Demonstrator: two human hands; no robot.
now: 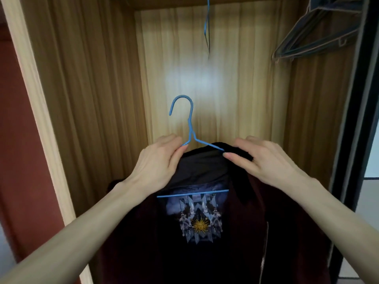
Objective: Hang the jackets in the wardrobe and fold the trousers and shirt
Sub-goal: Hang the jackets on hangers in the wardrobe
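A dark maroon jacket sits on a blue hanger, not yet hung. The left hand pinches the hanger's shoulder; the right hand grips the collar. Beyond them the wardrobe stands open, with spare hangers at its upper right. No trousers or shirt in sight.

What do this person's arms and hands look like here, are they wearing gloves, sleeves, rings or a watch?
Both arms are bare along all of their visible length, with no sleeve in view. The left hand and the right hand wear no gloves. No ring, watch or bracelet shows on the fingers or wrists. The nails that show are short and look unpainted, and no markings are visible on either hand.
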